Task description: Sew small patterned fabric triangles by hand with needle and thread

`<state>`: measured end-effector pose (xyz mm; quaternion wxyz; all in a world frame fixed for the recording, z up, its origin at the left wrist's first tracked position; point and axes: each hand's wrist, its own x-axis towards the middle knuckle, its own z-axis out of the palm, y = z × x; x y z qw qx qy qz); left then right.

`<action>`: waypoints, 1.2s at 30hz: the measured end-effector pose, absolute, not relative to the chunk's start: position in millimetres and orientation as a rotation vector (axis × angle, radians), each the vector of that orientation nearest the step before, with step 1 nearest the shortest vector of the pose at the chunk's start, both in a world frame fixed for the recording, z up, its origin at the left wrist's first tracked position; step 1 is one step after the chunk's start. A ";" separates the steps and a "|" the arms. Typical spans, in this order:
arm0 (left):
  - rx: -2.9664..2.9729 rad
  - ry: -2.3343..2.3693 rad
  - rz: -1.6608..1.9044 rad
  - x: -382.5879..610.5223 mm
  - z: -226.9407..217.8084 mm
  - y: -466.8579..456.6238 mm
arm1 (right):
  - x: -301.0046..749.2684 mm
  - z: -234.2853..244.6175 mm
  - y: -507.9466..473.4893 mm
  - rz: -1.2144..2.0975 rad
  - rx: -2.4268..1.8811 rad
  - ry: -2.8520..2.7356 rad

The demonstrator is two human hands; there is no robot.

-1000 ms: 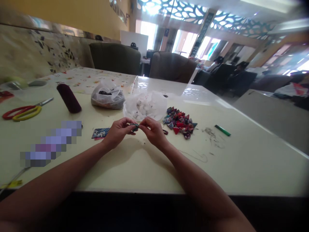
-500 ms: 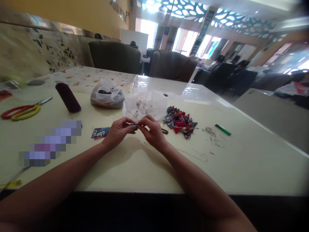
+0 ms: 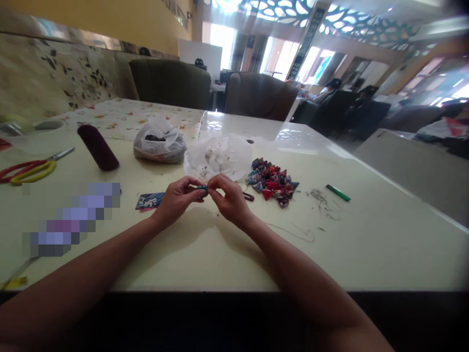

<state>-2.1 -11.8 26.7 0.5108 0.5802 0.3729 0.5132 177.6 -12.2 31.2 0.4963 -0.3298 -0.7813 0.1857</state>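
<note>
Between my hands is a small dark blue-green piece of fabric (image 3: 201,187). My left hand (image 3: 179,196) pinches it between thumb and fingers. My right hand (image 3: 229,198) is closed at the piece's right end, thumb and fingertips pressed together; whether a needle is in them is too small to see. Beside my left wrist lies a flat patterned blue fabric piece (image 3: 149,201) with a pink edge under it. Thread snips (image 3: 248,196) show partly past my right hand. To the right sits a pile of small stuffed fabric triangles (image 3: 273,183), red, blue and patterned.
Behind my hands are an open plastic bag of white stuffing (image 3: 220,159) and a tied bag (image 3: 159,146). At left lie scissors (image 3: 32,170), a maroon thread cone (image 3: 98,146) and a blurred-out object (image 3: 73,220). Thread scraps (image 3: 320,198) and a green cutter-like tool (image 3: 337,192) lie right.
The view has shifted slightly, so table items sit a little farther left and higher. Both hands keep nearly the same pose on the fabric piece.
</note>
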 end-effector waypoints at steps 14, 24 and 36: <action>1.399 0.861 1.212 -3.9 26.0 -10.9 | 176.3 24.8 -9.4 0.447 -0.804 -1.922; 1.485 0.902 1.234 -0.9 24.9 -13.3 | 176.9 25.4 -9.4 0.465 -0.805 -1.881; 1.433 0.946 1.318 -5.5 23.0 -9.9 | 181.5 28.7 -4.3 0.526 -0.779 -1.774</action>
